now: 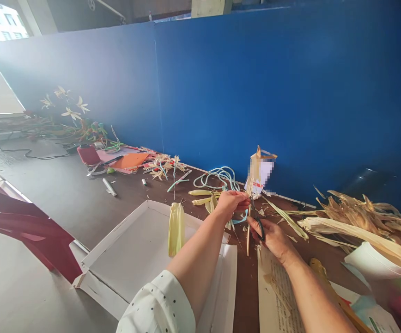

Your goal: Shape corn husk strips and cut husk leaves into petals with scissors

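My left hand (pixel 231 201) is closed in a pinch on a small bundle of pale corn husk strips with a light blue cord hanging from it. My right hand (pixel 273 236) grips black-handled scissors (pixel 258 221), their blades pointing up toward the pinched husk. A thin wooden stick (pixel 248 240) lies on the table just below both hands. A folded yellow-green husk piece (pixel 176 228) rests on the white cardboard tray (pixel 117 259) to the left of my left forearm.
A heap of dried corn husks (pixel 363 222) lies at the right, with a white bowl (pixel 373 263) in front. Coiled light blue cord (pixel 217 176), husk flowers (pixel 164 165), orange paper (pixel 129 161) and a marker (pixel 109 187) lie further left along the blue partition (pixel 256 92). A red chair (pixel 27 226) stands left.
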The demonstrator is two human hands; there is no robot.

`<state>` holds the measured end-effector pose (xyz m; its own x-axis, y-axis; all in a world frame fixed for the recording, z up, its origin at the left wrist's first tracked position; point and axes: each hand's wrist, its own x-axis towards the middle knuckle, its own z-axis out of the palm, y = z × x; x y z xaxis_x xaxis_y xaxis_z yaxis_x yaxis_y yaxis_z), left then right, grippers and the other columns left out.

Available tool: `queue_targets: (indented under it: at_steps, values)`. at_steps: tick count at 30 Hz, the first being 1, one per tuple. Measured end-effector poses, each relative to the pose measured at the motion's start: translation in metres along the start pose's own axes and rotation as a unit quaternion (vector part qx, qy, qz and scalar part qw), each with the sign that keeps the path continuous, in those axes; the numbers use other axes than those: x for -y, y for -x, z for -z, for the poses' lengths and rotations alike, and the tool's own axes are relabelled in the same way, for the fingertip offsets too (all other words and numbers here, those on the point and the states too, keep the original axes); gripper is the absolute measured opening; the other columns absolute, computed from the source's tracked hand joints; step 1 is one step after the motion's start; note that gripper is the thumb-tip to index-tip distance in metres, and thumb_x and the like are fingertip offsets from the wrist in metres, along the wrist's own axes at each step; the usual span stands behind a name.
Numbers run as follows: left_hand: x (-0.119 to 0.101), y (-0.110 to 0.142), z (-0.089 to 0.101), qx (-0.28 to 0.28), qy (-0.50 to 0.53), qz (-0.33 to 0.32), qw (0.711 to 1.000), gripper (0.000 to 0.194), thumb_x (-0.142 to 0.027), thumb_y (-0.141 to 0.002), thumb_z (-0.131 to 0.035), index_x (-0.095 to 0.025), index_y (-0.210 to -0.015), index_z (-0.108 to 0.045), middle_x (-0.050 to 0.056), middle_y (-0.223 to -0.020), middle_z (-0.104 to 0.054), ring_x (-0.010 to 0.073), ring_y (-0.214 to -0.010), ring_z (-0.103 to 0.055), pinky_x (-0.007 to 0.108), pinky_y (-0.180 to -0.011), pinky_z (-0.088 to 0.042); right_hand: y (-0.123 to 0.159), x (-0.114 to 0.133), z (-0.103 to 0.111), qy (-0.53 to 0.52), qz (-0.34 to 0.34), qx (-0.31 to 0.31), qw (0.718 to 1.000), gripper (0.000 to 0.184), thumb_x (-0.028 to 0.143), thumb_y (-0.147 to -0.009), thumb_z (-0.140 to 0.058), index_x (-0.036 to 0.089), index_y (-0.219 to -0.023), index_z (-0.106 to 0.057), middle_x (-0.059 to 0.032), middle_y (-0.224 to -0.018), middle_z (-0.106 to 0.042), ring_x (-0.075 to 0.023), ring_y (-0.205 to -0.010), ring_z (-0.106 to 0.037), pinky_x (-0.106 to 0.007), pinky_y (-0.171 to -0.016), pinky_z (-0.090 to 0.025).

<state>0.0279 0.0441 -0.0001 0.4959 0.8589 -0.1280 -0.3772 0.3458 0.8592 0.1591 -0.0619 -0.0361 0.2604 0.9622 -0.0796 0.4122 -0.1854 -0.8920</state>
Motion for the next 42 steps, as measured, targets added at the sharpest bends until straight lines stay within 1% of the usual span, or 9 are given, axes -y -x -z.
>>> queue_targets:
  at_steps: [7,12,17,20,25,32,35,38,42]
  values:
    - [-0.001,0.004,-0.003,0.015,-0.019,0.003,1.000,0.016,-0.022,-0.067,-0.075,-0.011,-0.066,-0.064,0.004,-0.063,-0.065,0.0087,-0.055,-0.059,0.021,-0.057,-0.051,-0.002,0.002,0.003,0.026,-0.010,-0.018,0.999,0.041,0.058,-0.074,-0.059,0.020,-0.060,-0.057,0.0034,-0.050,-0.052,-0.0102,-0.046,-0.041,-0.024,-0.046,-0.028]
    - [0.003,0.002,-0.004,0.028,-0.028,-0.011,0.999,0.019,-0.025,-0.065,-0.077,-0.012,-0.066,-0.063,0.003,-0.062,-0.064,0.0087,-0.055,-0.059,0.022,-0.058,-0.051,0.000,0.009,0.005,0.050,-0.006,-0.020,0.999,0.043,0.060,-0.073,-0.059,0.020,-0.056,-0.055,0.0023,-0.049,-0.051,-0.0106,-0.045,-0.041,-0.024,-0.045,-0.029]
    - [0.003,0.003,-0.005,0.045,-0.017,-0.005,0.999,0.023,-0.026,-0.060,-0.081,-0.011,-0.066,-0.064,0.002,-0.061,-0.063,0.0083,-0.056,-0.059,0.023,-0.063,-0.051,0.000,0.008,0.007,0.046,0.030,-0.033,0.998,0.046,0.065,-0.070,-0.058,0.021,-0.056,-0.059,0.0001,-0.047,-0.054,-0.0126,-0.041,-0.044,-0.026,-0.042,-0.031]
    - [0.003,0.004,-0.005,0.054,-0.015,-0.002,0.998,0.024,-0.025,-0.059,-0.081,-0.011,-0.067,-0.064,0.002,-0.062,-0.063,0.0087,-0.058,-0.060,0.023,-0.064,-0.051,0.000,0.007,0.008,0.038,0.052,-0.033,0.997,0.047,0.066,-0.069,-0.058,0.021,-0.053,-0.059,-0.0003,-0.045,-0.054,-0.0130,-0.040,-0.043,-0.026,-0.041,-0.031]
    - [0.003,0.003,-0.004,0.046,-0.022,0.001,0.999,0.023,-0.025,-0.061,-0.080,-0.011,-0.066,-0.062,0.003,-0.061,-0.063,0.0090,-0.057,-0.060,0.023,-0.062,-0.050,-0.001,0.007,0.007,0.050,0.015,-0.037,0.998,0.044,0.059,-0.072,-0.062,0.021,-0.051,-0.055,0.0024,-0.044,-0.050,-0.0118,-0.043,-0.041,-0.026,-0.045,-0.031]
    - [0.003,0.003,-0.003,0.045,-0.010,0.006,0.999,0.021,-0.025,-0.064,-0.077,-0.011,-0.066,-0.063,0.003,-0.061,-0.062,0.0084,-0.055,-0.058,0.022,-0.058,-0.049,-0.006,-0.002,0.006,0.053,0.032,-0.055,0.997,0.044,0.057,-0.074,-0.060,0.020,-0.050,-0.054,0.0031,-0.044,-0.049,-0.0116,-0.044,-0.042,-0.025,-0.046,-0.030]
    - [0.005,0.003,-0.003,0.050,0.015,0.011,0.999,0.017,-0.021,-0.065,-0.076,-0.010,-0.068,-0.064,0.003,-0.062,-0.062,0.0080,-0.056,-0.058,0.021,-0.059,-0.049,-0.004,0.002,0.005,0.062,0.032,-0.055,0.996,0.045,0.055,-0.075,-0.061,0.021,-0.048,-0.052,0.0036,-0.043,-0.045,-0.0115,-0.044,-0.041,-0.025,-0.046,-0.029]
    - [0.006,0.003,-0.004,0.045,0.041,0.019,0.998,0.012,-0.016,-0.065,-0.073,-0.009,-0.070,-0.065,0.004,-0.062,-0.063,0.0081,-0.056,-0.058,0.021,-0.059,-0.049,-0.001,0.008,0.004,0.056,0.025,-0.055,0.997,0.044,0.054,-0.075,-0.062,0.020,-0.048,-0.051,0.0036,-0.043,-0.045,-0.0113,-0.045,-0.040,-0.025,-0.046,-0.029]
    - [0.005,0.004,-0.005,0.042,0.058,0.027,0.997,0.009,-0.014,-0.065,-0.072,-0.009,-0.069,-0.064,0.005,-0.063,-0.063,0.0086,-0.056,-0.058,0.020,-0.057,-0.049,0.000,0.012,0.003,0.045,0.024,-0.057,0.997,0.045,0.053,-0.074,-0.063,0.020,-0.047,-0.050,0.0037,-0.043,-0.044,-0.0108,-0.045,-0.039,-0.025,-0.046,-0.028]
